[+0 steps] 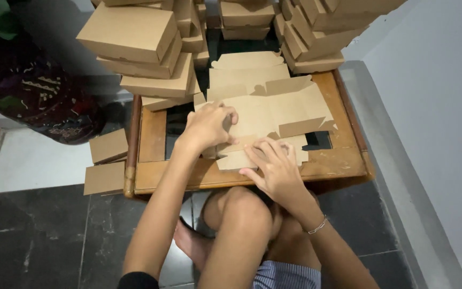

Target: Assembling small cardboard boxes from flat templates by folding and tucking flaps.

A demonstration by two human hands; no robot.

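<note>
Dark stone floor tiles surround a low wooden surface (153,136), with stacks of folded kraft boxes (145,51) piled from ten to two o'clock. At its centre lies a flat cardboard box blank (271,109). The left hand (207,126) presses down on the blank's near-left flap, fingers curled over the fold; the right hand (276,168), at five o'clock of the blank, lies flat on its near edge, grasping nothing. Creasing cleanly likely calls for firm pressure along the scored line

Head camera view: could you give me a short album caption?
Both hands, left and right, press a flat cardboard blank on a wooden table.
</note>
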